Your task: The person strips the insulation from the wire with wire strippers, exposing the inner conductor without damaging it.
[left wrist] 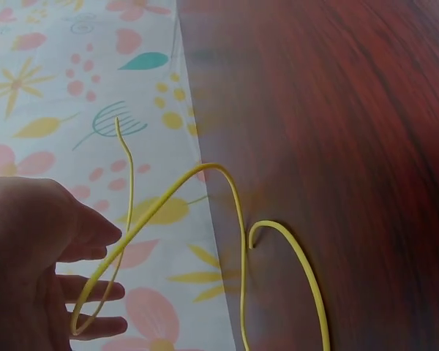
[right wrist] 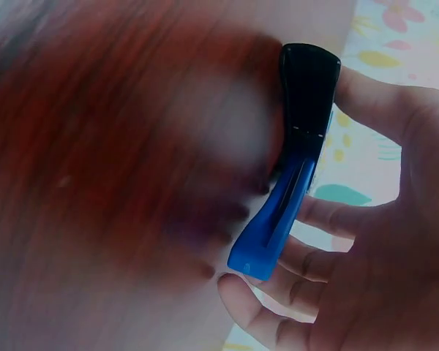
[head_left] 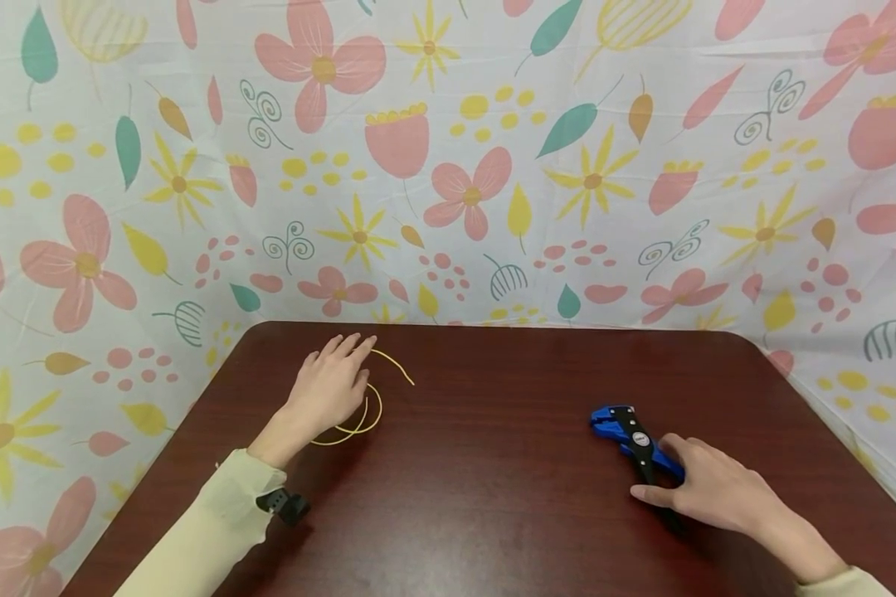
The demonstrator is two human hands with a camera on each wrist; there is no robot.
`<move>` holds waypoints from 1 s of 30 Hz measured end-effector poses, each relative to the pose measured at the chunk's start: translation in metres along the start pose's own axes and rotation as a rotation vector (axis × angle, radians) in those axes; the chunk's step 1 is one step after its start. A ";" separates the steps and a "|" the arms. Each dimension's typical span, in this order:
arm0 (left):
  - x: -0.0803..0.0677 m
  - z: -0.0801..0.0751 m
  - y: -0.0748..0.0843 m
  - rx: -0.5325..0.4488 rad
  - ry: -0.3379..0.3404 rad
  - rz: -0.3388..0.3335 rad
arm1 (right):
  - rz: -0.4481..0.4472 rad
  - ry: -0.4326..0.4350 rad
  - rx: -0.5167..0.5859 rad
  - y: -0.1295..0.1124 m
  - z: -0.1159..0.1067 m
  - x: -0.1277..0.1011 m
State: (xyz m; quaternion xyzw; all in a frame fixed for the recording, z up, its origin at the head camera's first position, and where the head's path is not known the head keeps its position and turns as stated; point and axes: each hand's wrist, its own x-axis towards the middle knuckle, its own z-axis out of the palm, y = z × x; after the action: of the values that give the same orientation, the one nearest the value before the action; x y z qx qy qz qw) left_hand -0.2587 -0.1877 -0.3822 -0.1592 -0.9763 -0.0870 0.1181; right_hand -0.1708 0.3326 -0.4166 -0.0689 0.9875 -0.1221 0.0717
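On the left of the table, my left hand (head_left: 330, 385) is over a thin yellow wire (head_left: 379, 406), fingers fairly straight. In the left wrist view the looped wire (left wrist: 238, 197) runs past the thumb and fingers, not pinched between them. To the right, my right hand (head_left: 720, 485) holds a blue and black wire stripper (head_left: 635, 439) by its handles, the thumb on the black handle's side and the fingers round the blue one. Its jaws point up and left. From the right wrist, the blue handle (right wrist: 267, 227) shows in front of the fingers.
Both hands are over a dark red-brown table (head_left: 463, 489) with rounded far corners. A white cloth (head_left: 493, 274) printed with flowers and leaves hangs behind it and along the sides. A black strap (head_left: 284, 504) is round the left sleeve's cuff.
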 end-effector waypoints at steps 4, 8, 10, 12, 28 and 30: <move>0.002 -0.001 0.003 0.000 0.004 0.015 | -0.028 -0.023 0.026 -0.005 0.000 0.002; 0.003 -0.002 0.005 -0.020 -0.008 0.023 | -0.050 -0.034 0.033 -0.006 -0.002 0.001; 0.003 -0.002 0.006 -0.033 -0.018 0.023 | -0.049 -0.053 0.035 -0.005 -0.003 0.000; 0.003 -0.002 0.006 -0.046 -0.024 0.021 | -0.043 -0.074 0.037 -0.003 -0.004 -0.002; -0.002 -0.002 0.009 -0.064 -0.002 0.040 | -0.129 -0.076 0.089 0.006 -0.005 -0.004; -0.003 -0.002 0.009 -0.060 -0.002 0.043 | -0.142 -0.070 0.107 0.007 -0.005 -0.004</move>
State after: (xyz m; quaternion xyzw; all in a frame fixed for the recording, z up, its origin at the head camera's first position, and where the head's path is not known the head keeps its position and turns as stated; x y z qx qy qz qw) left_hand -0.2527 -0.1802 -0.3795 -0.1840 -0.9697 -0.1136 0.1140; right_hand -0.1689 0.3412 -0.4129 -0.1389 0.9691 -0.1767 0.1011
